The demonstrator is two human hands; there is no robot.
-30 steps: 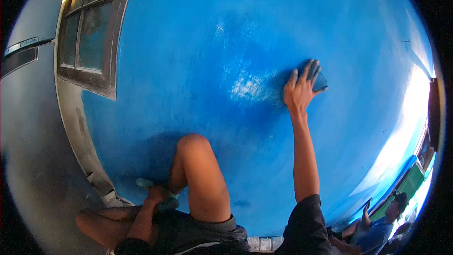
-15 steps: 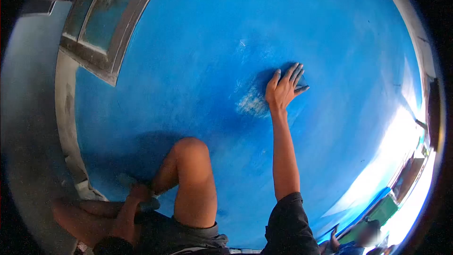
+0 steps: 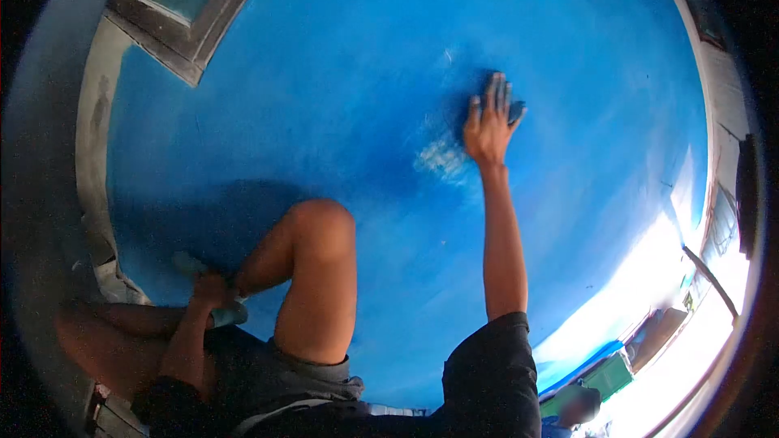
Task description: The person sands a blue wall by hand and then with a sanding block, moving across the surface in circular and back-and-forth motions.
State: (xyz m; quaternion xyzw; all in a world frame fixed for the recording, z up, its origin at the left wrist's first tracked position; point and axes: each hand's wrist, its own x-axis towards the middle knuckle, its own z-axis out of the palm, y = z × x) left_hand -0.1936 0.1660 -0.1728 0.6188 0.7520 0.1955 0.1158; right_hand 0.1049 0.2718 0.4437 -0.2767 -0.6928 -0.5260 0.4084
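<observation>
My right hand (image 3: pixel 488 128) lies pressed against a blue wall (image 3: pixel 349 113), its back toward me and the arm stretched up. Under its fingers is a thin dark piece of sandpaper (image 3: pixel 517 111), mostly covered by the hand. A pale, scuffed patch (image 3: pixel 442 158) marks the wall just left of the wrist. Low on the left, my left hand (image 3: pixel 211 289) is at my ankle beside a greenish shoe (image 3: pixel 230 313). Shadow hides how its fingers are set.
My raised knee (image 3: pixel 322 231) stands close to the wall. A wooden window frame (image 3: pixel 191 45) is at upper left. At lower right, another person (image 3: pixel 578 407) is near a green box-like object (image 3: pixel 608 377). Bright daylight falls along the right side.
The view has tilted down and shifted slightly. Against the wall marks, my right hand has slid a little left, and its fingers are closer together. My left hand stays at the ankle.
</observation>
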